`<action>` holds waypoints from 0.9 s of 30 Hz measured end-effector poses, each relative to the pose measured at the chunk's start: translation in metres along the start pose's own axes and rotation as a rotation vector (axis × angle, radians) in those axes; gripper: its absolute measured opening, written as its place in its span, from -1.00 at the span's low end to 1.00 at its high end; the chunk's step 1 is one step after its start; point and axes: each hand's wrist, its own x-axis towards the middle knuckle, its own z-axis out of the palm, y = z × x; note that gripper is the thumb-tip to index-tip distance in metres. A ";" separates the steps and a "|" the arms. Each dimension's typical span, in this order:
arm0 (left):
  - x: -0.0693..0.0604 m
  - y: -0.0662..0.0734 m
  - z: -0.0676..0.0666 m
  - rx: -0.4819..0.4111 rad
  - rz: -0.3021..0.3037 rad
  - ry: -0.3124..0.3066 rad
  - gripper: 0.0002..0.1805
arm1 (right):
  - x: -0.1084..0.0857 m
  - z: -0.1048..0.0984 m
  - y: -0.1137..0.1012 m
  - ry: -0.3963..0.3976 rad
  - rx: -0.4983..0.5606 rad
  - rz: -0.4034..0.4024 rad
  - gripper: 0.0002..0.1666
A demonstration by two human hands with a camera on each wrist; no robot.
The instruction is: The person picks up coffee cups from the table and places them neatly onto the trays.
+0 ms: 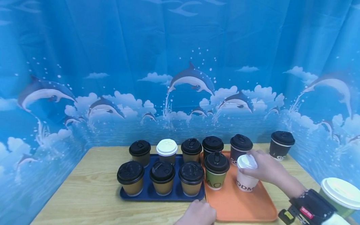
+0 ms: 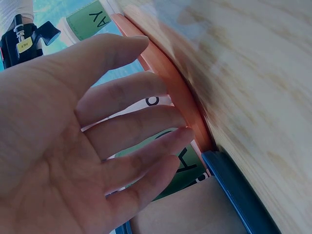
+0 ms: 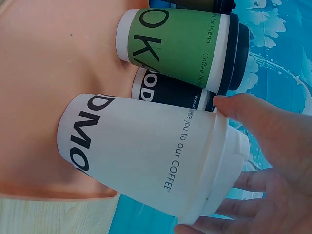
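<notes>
My right hand (image 1: 265, 167) grips a white paper coffee cup (image 1: 245, 181) by its white lid, over the orange tray (image 1: 239, 209). In the right wrist view the thumb and fingers lie around the lid's rim; whether the cup's base touches the tray I cannot tell. Just left of it stands a green coffee cup (image 1: 215, 178) with a black lid, and a black cup (image 1: 238, 155) is behind. My left hand (image 1: 196, 218) is at the front edge of the trays, its fingers loosely bent and holding nothing in the left wrist view (image 2: 97, 126).
A dark blue tray (image 1: 163, 198) on the left bears several brown cups with black lids and one white-lidded cup (image 1: 167, 149). Another black cup (image 1: 280, 148) stands at the back right, and a green cup with a white lid (image 1: 342, 192) at the far right. A dolphin-print curtain surrounds the table.
</notes>
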 end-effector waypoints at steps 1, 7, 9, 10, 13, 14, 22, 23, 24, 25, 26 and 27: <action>0.000 0.000 0.000 0.000 0.000 0.000 -0.54 | 0.000 0.000 0.000 -0.001 0.001 0.002 0.00; 0.000 0.000 0.001 0.017 0.003 0.004 -0.55 | -0.002 0.000 -0.001 -0.004 -0.001 0.014 0.04; -0.001 0.000 0.001 0.032 0.005 0.014 -0.56 | -0.003 0.001 -0.001 0.001 0.001 0.014 0.04; -0.001 0.000 0.001 0.034 0.006 0.018 -0.56 | -0.003 0.001 -0.001 0.005 0.003 0.013 0.04; -0.001 -0.001 0.001 0.025 0.009 0.024 -0.55 | -0.005 0.001 0.000 0.022 0.010 0.008 0.04; -0.001 -0.001 0.001 0.022 0.012 0.027 -0.55 | -0.006 0.001 0.000 0.028 0.013 0.007 0.03; -0.001 -0.001 0.002 0.051 0.024 0.058 -0.55 | -0.015 -0.004 0.005 0.074 0.053 -0.021 -0.03; -0.001 -0.001 0.002 0.055 0.024 0.064 -0.55 | -0.017 -0.004 0.006 0.079 0.052 -0.025 -0.03; -0.001 -0.001 0.002 0.051 0.023 0.065 -0.55 | -0.020 -0.005 0.008 0.083 0.047 -0.027 -0.03; -0.001 -0.001 0.003 0.050 0.022 0.066 -0.54 | -0.022 -0.006 0.009 0.088 0.040 -0.029 -0.03; -0.001 -0.001 0.003 0.052 0.022 0.070 -0.54 | -0.025 -0.007 0.011 0.090 0.032 -0.027 -0.02; -0.001 -0.001 0.003 0.053 0.021 0.071 -0.54 | -0.027 -0.008 0.013 0.090 0.026 -0.023 -0.02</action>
